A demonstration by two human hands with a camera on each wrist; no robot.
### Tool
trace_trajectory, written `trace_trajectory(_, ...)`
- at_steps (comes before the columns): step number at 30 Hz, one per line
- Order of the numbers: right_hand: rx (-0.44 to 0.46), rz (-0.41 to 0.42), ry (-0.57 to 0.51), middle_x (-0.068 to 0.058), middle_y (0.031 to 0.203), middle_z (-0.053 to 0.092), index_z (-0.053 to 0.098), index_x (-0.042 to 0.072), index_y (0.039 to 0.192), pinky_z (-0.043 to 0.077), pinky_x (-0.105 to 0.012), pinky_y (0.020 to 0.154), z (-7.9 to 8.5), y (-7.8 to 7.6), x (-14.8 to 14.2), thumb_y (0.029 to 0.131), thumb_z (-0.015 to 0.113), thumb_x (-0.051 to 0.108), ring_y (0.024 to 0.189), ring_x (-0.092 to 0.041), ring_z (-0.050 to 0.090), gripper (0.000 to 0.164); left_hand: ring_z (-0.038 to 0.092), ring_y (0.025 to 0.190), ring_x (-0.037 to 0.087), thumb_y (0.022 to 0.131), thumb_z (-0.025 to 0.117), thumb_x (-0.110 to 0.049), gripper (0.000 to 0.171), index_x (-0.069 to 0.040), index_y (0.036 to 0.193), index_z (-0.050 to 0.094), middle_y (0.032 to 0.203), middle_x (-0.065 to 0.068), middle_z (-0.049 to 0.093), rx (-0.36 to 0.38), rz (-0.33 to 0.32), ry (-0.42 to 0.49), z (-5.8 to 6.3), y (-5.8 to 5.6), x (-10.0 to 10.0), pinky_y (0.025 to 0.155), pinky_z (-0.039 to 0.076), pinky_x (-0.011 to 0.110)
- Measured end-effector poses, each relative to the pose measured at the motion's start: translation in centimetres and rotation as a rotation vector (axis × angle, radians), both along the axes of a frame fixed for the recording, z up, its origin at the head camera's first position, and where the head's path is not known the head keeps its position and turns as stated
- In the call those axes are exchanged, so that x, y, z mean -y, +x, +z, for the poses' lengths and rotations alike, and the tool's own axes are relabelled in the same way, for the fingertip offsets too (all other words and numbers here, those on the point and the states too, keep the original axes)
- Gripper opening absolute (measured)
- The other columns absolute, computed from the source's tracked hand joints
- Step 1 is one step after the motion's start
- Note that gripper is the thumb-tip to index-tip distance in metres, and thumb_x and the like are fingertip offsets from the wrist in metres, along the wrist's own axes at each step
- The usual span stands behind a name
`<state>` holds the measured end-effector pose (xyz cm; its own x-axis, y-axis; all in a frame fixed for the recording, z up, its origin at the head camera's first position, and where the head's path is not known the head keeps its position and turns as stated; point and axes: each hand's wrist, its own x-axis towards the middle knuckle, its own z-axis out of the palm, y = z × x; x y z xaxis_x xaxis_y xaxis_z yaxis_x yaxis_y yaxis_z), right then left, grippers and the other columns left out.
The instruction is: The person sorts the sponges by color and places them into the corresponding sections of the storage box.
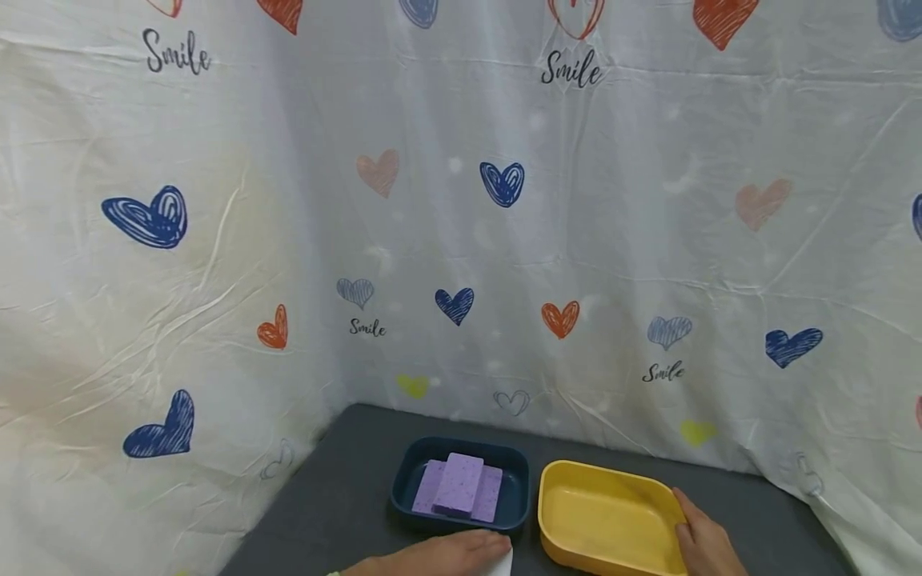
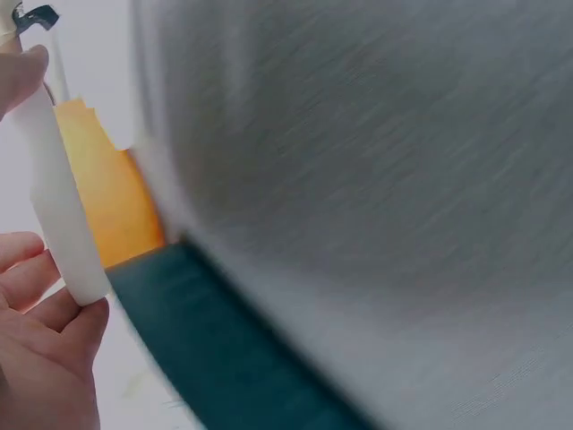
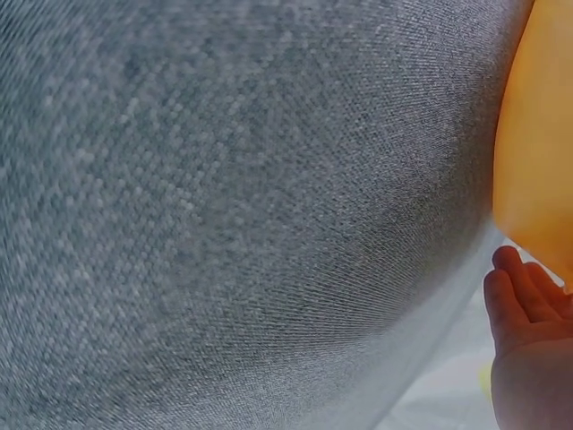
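My left hand pinches a white slab-like block between the thumb and fingers, in front of the dark blue tray. Only a corner of this block shows in the head view. Inside the blue tray lie several speckled purple sponges, one stacked on top of the others. To its right stands a yellow tray with nothing in it. At its right rim my right hand grips the wall. In the right wrist view, fingers of that hand lie against the yellow side.
Both trays stand side by side on a dark grey table. Behind and to the left hangs a white curtain printed with hearts and the word Smile; it comes down to the table's back edge.
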<state>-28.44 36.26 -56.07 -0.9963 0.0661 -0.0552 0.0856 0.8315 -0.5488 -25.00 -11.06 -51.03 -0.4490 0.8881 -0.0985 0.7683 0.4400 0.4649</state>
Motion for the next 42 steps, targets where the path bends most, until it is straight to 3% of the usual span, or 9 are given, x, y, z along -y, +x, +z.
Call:
trace_trajectory(6, -0.011, 0.036, 0.001, -0.037, 0.147, 0.061, 0.042, -0.014, 0.159, 0.058, -0.060, 0.098, 0.2, 0.1, 0.0, 0.106, 0.043, 0.009, 0.123, -0.047, 0.069, 0.057, 0.043, 0.159, 0.014, 0.102, 0.077, -0.048, 0.095, -0.016, 0.175, 0.025, 0.178, 0.003, 0.037, -0.172, -0.059, 0.067, 2.5, -2.1, -2.2, 0.125, 0.044, 0.035)
trace_trajectory(11, -0.003, 0.043, -0.001, -0.038, 0.145, 0.061, 0.043, -0.014, 0.158, 0.058, -0.060, 0.097, 0.3, 0.0, -0.1, 0.105, 0.046, 0.008, 0.123, -0.049, 0.069, 0.057, 0.048, 0.155, 0.016, 0.098, 0.077, -0.057, 0.099, -0.011, 0.172, 0.031, 0.175, 0.006, 0.041, -0.325, -0.060, 0.066, 4.1, -3.7, -4.6, 0.125, 0.044, 0.036)
trace_trajectory(14, 0.002, 0.042, -0.004, -0.038, 0.145, 0.062, 0.044, -0.013, 0.158, 0.058, -0.060, 0.098, 0.1, -0.2, -0.2, 0.104, 0.047, 0.007, 0.123, -0.047, 0.069, 0.057, 0.050, 0.152, 0.016, 0.098, 0.078, -0.056, 0.096, -0.009, 0.170, 0.035, 0.172, 0.007, 0.045, -0.371, -0.064, 0.078, 4.6, -4.4, -6.3, 0.125, 0.043, 0.035)
trace_trajectory(19, 0.002, 0.049, -0.023, -0.036, 0.138, 0.066, 0.044, -0.013, 0.158, 0.058, -0.052, 0.087, -0.4, -0.6, -0.5, 0.103, 0.047, 0.006, 0.101, -0.034, 0.071, 0.057, 0.049, 0.152, 0.014, 0.097, 0.079, -0.055, 0.096, -0.009, 0.169, 0.036, 0.172, 0.005, 0.045, -0.380, -0.079, 0.075, 4.9, -5.5, -9.1, 0.127, 0.040, 0.031)
trace_trajectory(26, 0.004, 0.034, -0.032, -0.029, 0.127, 0.072, 0.045, -0.012, 0.158, 0.051, -0.043, 0.077, -0.9, -0.6, -0.8, 0.103, 0.045, 0.006, 0.079, -0.021, 0.058, 0.057, 0.051, 0.149, 0.014, 0.096, 0.079, -0.057, 0.093, -0.008, 0.166, 0.041, 0.168, 0.006, 0.049, -0.429, -0.098, 0.058, 4.2, -7.1, -13.5, 0.125, 0.039, 0.025)
trace_trajectory(29, -0.006, 0.020, -0.062, -0.019, 0.098, 0.071, 0.043, -0.013, 0.158, 0.049, -0.040, 0.072, -0.9, -0.3, -0.6, 0.103, 0.043, 0.006, 0.068, -0.023, 0.051, 0.059, 0.050, 0.150, 0.013, 0.096, 0.078, -0.058, 0.093, -0.010, 0.167, 0.041, 0.171, 0.004, 0.047, -0.385, -0.068, 0.032, 3.9, -7.8, -15.4, 0.126, 0.039, 0.025)
trace_trajectory(33, -0.015, 0.014, -0.071, -0.010, 0.087, 0.065, 0.042, -0.014, 0.159, 0.048, -0.039, 0.070, -0.9, -0.1, -0.5, 0.103, 0.042, 0.006, 0.064, -0.023, 0.048, 0.059, 0.049, 0.151, 0.010, 0.096, 0.078, -0.060, 0.093, -0.012, 0.167, 0.042, 0.171, 0.000, 0.047, -0.365, -0.045, 0.005, 3.0, -8.8, -17.7, 0.125, 0.039, 0.025)
trace_trajectory(38, -0.014, -0.006, -0.054, -0.015, 0.101, 0.071, 0.042, -0.013, 0.159, 0.049, -0.039, 0.072, -0.7, -0.1, -0.3, 0.104, 0.043, 0.006, 0.068, -0.023, 0.051, 0.058, 0.048, 0.152, 0.010, 0.096, 0.077, -0.058, 0.091, -0.012, 0.166, 0.043, 0.170, -0.001, 0.048, -0.347, -0.056, -0.022, 2.3, -9.3, -20.2, 0.126, 0.038, 0.023)
trace_trajectory(42, -0.052, 0.012, -0.023, -0.031, 0.131, 0.069, 0.047, -0.012, 0.157, 0.050, -0.041, 0.075, -0.5, -0.3, 0.0, 0.104, 0.045, 0.007, 0.078, -0.021, 0.058, 0.056, 0.051, 0.150, 0.010, 0.097, 0.078, -0.057, 0.090, -0.008, 0.165, 0.045, 0.168, 0.001, 0.051, -0.347, -0.065, -0.047, 1.8, -9.5, -21.3, 0.124, 0.039, 0.022)
